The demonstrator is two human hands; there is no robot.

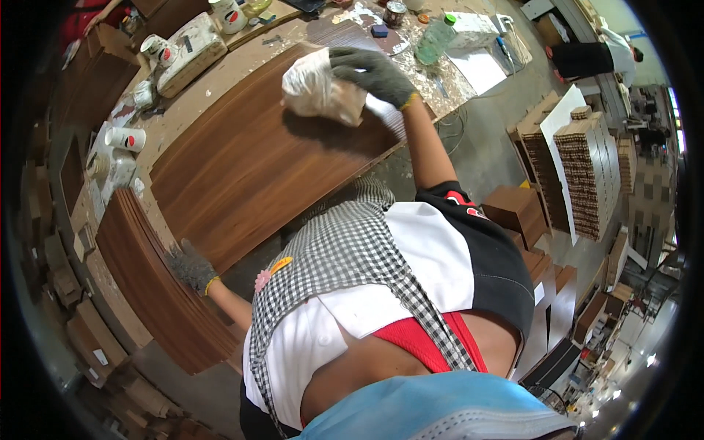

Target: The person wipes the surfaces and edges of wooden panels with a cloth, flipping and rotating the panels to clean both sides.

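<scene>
My right hand (374, 73), in a dark grey work glove, is closed on a bunched white cloth (319, 92) above the far right part of a brown wood-grain panel (242, 158). A shadow falls on the panel beneath the cloth. The panel lies flat on the worktable, apparently with others under it. To the left, a stack of similar brown panels (150, 286) leans over the table's near left side. My left hand (192, 268), also gloved, rests with its fingers stretched out against that stack's inner edge; its fingertips are hard to make out.
Along the paint-spotted worktable (268, 45) stand paper cups (126, 138), a green-capped plastic bottle (435, 40), a can (394, 13) and a small blue block (379, 31). Stacked cardboard (587, 172) stands on the floor at right. Another person (590, 59) is at the far right.
</scene>
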